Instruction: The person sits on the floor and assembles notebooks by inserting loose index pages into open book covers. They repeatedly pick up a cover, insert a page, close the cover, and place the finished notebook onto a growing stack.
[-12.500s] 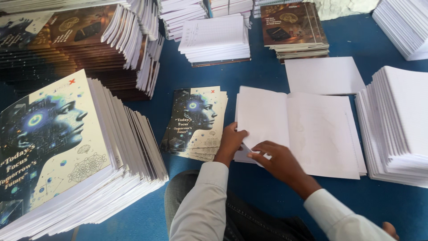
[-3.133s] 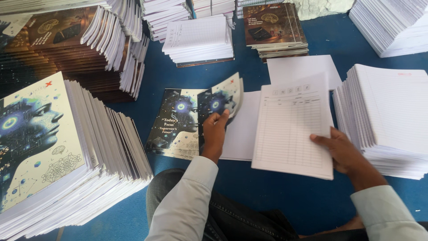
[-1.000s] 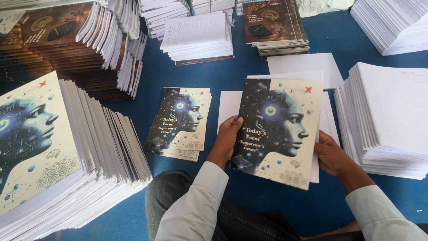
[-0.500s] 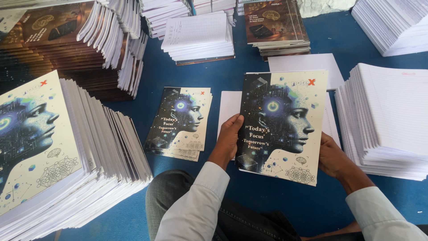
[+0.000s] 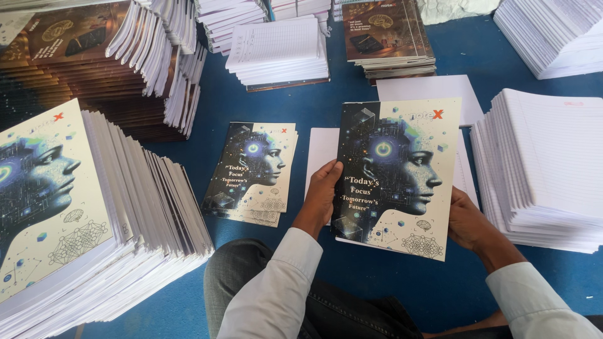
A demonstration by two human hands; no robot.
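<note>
- While gripped at both side edges, notebook (image 5: pixel 396 179) with a profile-head cover held flat and cover-up just above a white sheet (image 5: pixel 321 147) on the blue floor (image 5: pixel 352 276), in front of the person's lap
- Left hand (image 5: pixel 321 196) at the notebook's left edge, fingers (image 5: pixel 331 171) curled together and clamped on that edge, thumb on the cover
- Right hand (image 5: pixel 468 220) at the lower right edge, mostly tucked behind the cover, fingers hidden underneath, clamped on the notebook as far as can be told
- Just left of the held notebook, lying flat on the floor: small pile of matching covers (image 5: pixel 252 172), apart from the left hand
- Far left: tall slanted stack of finished notebooks (image 5: pixel 75 213) with the same cover art
- Right, close beside the right hand but not touching: thick stack of ruled white pages (image 5: pixel 546 163)
- Behind the notebook: loose white sheet (image 5: pixel 433 91), then a stack of brown-covered notebooks (image 5: pixel 386 37) and a pile of ruled page bundles (image 5: pixel 279 50)
- Upper left: more brown-covered stacks (image 5: pixel 94 56), fanned at the edges
- Grey trousers (image 5: pixel 251 282) and pale shirt sleeves (image 5: pixel 270 295) at the bottom edge
</note>
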